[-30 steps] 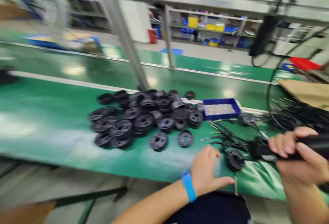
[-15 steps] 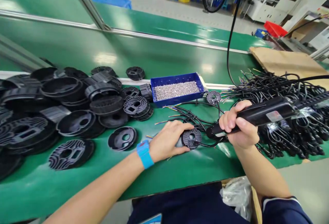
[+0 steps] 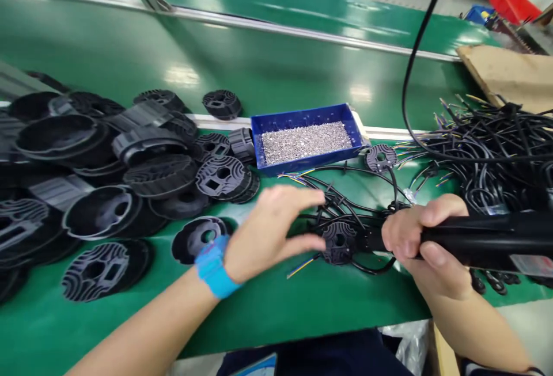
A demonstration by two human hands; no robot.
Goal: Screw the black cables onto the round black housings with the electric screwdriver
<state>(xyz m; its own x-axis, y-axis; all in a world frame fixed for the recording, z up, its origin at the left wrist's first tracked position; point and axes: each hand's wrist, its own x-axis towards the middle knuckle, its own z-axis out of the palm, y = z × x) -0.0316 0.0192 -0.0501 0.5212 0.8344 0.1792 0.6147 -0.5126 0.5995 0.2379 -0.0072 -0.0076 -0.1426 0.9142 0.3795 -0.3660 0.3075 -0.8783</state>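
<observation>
head: hands near blue tray of silver bits.

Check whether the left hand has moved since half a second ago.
Yes: the left hand has shifted slightly left, judged against the blue tray.

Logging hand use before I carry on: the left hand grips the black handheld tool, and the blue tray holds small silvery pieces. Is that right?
Not quite: the head view shows the right hand gripping the black handheld tool. The blue tray does hold small silvery pieces.
</observation>
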